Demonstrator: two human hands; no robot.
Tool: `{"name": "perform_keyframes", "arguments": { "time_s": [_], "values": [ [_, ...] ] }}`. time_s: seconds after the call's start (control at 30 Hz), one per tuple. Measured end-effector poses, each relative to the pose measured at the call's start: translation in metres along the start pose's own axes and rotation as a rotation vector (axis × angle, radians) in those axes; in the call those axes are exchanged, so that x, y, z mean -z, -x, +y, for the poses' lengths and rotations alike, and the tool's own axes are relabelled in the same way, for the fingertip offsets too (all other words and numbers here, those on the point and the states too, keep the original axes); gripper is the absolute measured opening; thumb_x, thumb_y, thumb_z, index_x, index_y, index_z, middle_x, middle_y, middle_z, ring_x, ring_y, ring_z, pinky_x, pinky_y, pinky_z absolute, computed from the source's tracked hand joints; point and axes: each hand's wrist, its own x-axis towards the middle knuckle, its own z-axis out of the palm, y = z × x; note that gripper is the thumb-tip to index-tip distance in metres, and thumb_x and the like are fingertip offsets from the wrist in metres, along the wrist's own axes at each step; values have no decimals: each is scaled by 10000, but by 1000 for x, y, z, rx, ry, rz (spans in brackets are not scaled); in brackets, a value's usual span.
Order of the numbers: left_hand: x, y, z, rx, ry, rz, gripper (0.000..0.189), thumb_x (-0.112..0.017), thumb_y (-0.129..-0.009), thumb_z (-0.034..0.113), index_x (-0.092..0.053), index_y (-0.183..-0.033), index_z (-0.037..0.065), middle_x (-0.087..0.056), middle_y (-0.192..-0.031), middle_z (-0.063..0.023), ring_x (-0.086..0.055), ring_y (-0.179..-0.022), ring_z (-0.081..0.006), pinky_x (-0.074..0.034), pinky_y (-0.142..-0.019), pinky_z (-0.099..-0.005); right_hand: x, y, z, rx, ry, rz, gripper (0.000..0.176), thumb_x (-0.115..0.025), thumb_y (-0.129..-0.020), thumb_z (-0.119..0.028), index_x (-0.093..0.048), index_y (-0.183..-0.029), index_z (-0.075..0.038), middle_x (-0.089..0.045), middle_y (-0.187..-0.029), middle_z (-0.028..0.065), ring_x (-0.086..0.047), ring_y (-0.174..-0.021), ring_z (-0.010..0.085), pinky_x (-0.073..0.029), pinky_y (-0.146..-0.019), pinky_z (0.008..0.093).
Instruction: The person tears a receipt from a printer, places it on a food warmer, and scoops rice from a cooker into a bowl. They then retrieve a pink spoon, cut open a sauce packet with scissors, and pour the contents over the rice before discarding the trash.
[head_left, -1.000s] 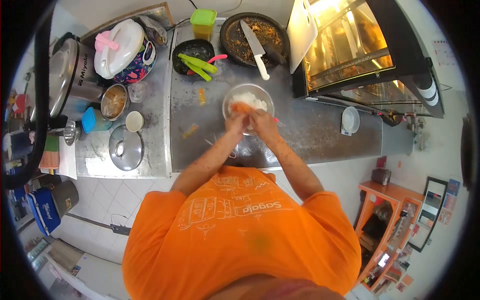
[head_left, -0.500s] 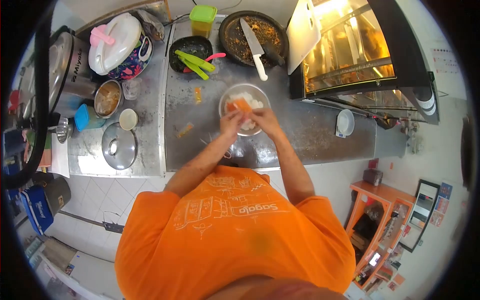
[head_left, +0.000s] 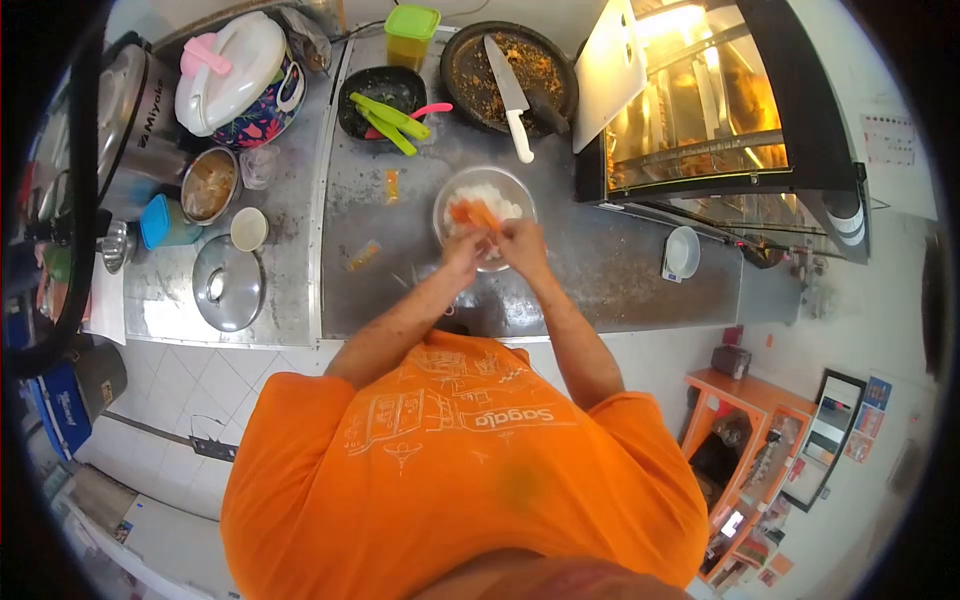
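Note:
A round metal bowl [head_left: 441, 205] stands on the dark counter in front of me, with white pieces [head_left: 487, 192] in it. Over the bowl I hold a small orange packet [head_left: 484, 215], pinched between both hands. My left hand [head_left: 465, 249] grips its near left side, fingers closed. On the right, the fingers of my right hand [head_left: 522, 246] are closed at its other side. Orange colour also shows over the white pieces, left of the packet. My hands cover the near part of the bowl.
Two small packets, one upright [head_left: 392, 186] and one slanted [head_left: 365, 256], lie left of the bowl. Behind are a knife [head_left: 508, 85] across a stone mortar [head_left: 457, 75], and a black dish [head_left: 362, 93] with green strips. A lit glass cabinet [head_left: 700, 100] stands right.
The orange packet has turned and now looks narrower between my fingers, with more orange showing over the white pieces. My hands stay over the bowl; the whole view has shifted slightly.

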Motion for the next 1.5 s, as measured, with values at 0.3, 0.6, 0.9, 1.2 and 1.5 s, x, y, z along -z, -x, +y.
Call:
{"name": "perform_keyframes", "arguments": {
  "time_s": [0.3, 0.6, 0.9, 1.2, 1.5],
  "values": [
    [11, -19, -17, -252, -280, 35, 132, -647, -865, 97, -664, -941, -10, -655, -863, -56, -591, -755, -117, -456, -643, -243, 6, -1, -12, -76, 60, -18, 168, -564, -807, -71, -651, -778, 71, -646, -659, 202, -654, -582, 285, -490, -552, 375],
    [2, -16, -18, -333, -564, 262, 212, -616, -865, 181, -693, -895, -15, -661, -885, -76, -603, -762, -138, -474, -614, -266, -22, 7, -1, 302, 697, 83, 216, -584, -763, -71, -629, -946, 35, -631, -767, 158, -627, -725, 311, -517, -649, 387],
    [-25, 6, 14, -62, -118, 146, 197, -595, -879, 210, -618, -987, 46, -628, -875, -55, -597, -769, -160, -496, -617, -307, -14, 8, -10, 448, 802, 3, 246, -537, -783, -67, -567, -1016, 6, -593, -899, 137, -584, -896, 306, -493, -752, 394],
    [-14, -8, 11, -42, -79, 170, 188, -580, -912, 216, -622, -982, 47, -628, -925, -52, -606, -841, -155, -506, -673, -325, -7, 11, -30, 375, 408, 28, 227, -552, -829, -65, -600, -1025, 36, -643, -920, 140, -627, -803, 248, -507, -699, 340],
    [-10, 7, -3, -119, -154, 53, 215, -642, -890, 270, -651, -958, 66, -601, -825, 14, -548, -741, -94, -449, -645, -231, -8, 7, 3, -252, -531, -6, 157, -612, -849, -96, -668, -810, 46, -667, -726, 93, -636, -654, 145, -478, -575, 249]
  ]
}}
